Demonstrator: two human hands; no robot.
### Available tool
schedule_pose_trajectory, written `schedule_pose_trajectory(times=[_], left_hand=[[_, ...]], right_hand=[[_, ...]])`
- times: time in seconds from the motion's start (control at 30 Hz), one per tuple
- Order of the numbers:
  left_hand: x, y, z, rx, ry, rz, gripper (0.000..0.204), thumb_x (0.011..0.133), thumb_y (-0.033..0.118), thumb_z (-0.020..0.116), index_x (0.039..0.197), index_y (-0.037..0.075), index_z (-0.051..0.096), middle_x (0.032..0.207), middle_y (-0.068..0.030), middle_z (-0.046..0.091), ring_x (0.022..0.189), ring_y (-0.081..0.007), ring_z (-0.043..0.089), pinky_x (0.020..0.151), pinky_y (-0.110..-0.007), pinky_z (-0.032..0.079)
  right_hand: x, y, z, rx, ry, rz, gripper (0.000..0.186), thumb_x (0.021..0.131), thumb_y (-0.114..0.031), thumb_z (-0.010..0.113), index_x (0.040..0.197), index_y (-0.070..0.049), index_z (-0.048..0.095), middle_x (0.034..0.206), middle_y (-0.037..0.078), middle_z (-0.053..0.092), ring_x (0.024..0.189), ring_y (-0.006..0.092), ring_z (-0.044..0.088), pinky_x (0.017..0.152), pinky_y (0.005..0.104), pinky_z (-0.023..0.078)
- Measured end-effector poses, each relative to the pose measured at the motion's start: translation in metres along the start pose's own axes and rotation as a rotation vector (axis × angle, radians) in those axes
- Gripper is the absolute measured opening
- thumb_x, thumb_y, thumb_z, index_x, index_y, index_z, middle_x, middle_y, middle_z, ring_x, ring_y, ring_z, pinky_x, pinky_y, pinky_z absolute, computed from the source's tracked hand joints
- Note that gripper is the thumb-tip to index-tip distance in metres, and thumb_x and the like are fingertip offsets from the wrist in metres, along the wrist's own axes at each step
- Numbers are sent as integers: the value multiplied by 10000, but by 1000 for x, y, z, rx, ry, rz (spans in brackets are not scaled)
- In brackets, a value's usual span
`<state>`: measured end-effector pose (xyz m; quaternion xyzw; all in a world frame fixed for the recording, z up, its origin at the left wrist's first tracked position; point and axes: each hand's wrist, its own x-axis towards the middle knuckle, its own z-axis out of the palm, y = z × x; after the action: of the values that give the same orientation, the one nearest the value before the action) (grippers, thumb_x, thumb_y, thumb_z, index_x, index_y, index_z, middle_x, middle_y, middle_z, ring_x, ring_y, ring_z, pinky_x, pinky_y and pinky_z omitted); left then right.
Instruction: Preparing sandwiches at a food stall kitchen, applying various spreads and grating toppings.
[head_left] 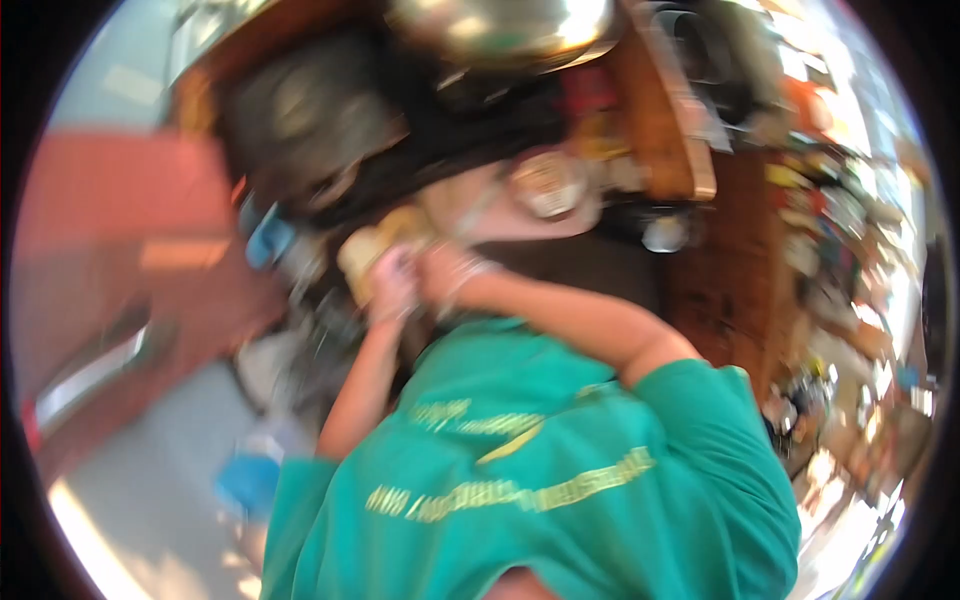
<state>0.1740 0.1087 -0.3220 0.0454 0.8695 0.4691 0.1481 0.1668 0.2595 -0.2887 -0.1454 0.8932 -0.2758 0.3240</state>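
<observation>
Motion blur smears much of the view. My left hand and my right hand meet in front of my body, both seemingly in clear thin gloves. The fingers look curled in; whatever is inside them does not show clearly. Touching or just beyond the left hand is a pale yellow, rounded piece, its kind too blurred to tell. Beyond the right hand lies a pink board bearing a round tub with a pale, reddish-marked top.
A large shiny metal bowl or pan stands at the far side, beside a dark flat slab. Wooden edging runs on the right. A red panel fills the left, near a light blue object. Blurred clutter lines the far right.
</observation>
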Motion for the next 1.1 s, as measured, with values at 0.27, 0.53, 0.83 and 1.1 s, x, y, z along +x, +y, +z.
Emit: schedule_pose_trajectory(times=[0.27, 0.53, 0.83, 1.1], left_hand=[[9, -42, 12, -81, 107, 5, 264, 963, 208, 613, 912, -45, 670, 755, -59, 672, 701, -127, 570, 660, -323, 497], [18, -34, 7, 199, 141, 97, 426, 962, 323, 577, 743, -42, 589, 617, -108, 589, 601, -146, 504, 576, -366, 431], [4, -20, 8, -34, 103, -180, 301, 899, 296, 729, 992, 11, 749, 836, -39, 701, 761, -117, 611, 699, -295, 507], [12, -38, 10, 121, 283, -156, 181, 824, 197, 749, 897, 32, 757, 774, -110, 722, 695, -187, 683, 681, -317, 533]], right_hand=[[0, -1, 23, 213, 223, -102, 191, 625, -157, 707, 745, -9, 715, 775, 246, 690, 797, 379, 697, 731, 450, 543], [29, 10, 45, 18, 159, -54, 285, 703, -241, 661, 807, 13, 738, 787, 243, 694, 795, 369, 698, 731, 447, 547], [0, 5, 12, 232, 155, -13, 272, 734, -214, 606, 759, 32, 717, 807, 301, 666, 809, 403, 687, 765, 486, 542], [5, 5, 22, 324, 193, 69, 240, 773, -168, 633, 820, 63, 680, 879, 331, 653, 874, 455, 659, 800, 479, 543]])
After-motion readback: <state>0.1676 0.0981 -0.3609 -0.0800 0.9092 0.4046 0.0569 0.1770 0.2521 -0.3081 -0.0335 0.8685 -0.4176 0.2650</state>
